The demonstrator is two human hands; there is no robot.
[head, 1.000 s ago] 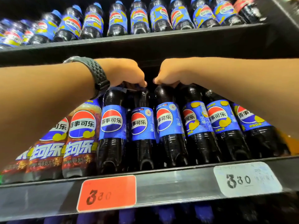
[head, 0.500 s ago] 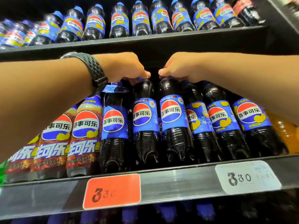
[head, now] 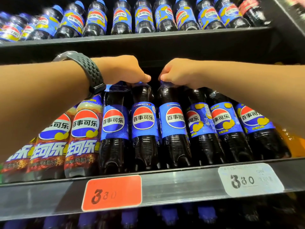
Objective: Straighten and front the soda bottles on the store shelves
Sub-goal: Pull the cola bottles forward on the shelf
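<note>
Setting: dark metal store shelving, seen from below.
Middle shelf [head: 181, 184]: its front rail crosses the lower frame and carries a red price tag [head: 112, 192] at lower centre and a white price tag [head: 249, 179] at lower right.
Upper shelf [head: 148, 37]: holds a top row of blue-label bottles [head: 122, 17], blurred at upper left.
Middle row, left: brown-label bottles [head: 82, 134].
Middle row, centre: first cola bottle [head: 143, 129] and second cola bottle [head: 173, 126], upright, side by side, logos forward.
Middle row, right: lemon-label bottles [head: 222, 121], then an orange bottle [head: 290, 139] at the frame edge.
Left hand [head: 122, 70]: fingers curled down on the first cola bottle's cap; a watch [head: 89, 71] is on the wrist.
Right hand [head: 178, 71]: fingers curled on the second cola bottle's cap.
</note>
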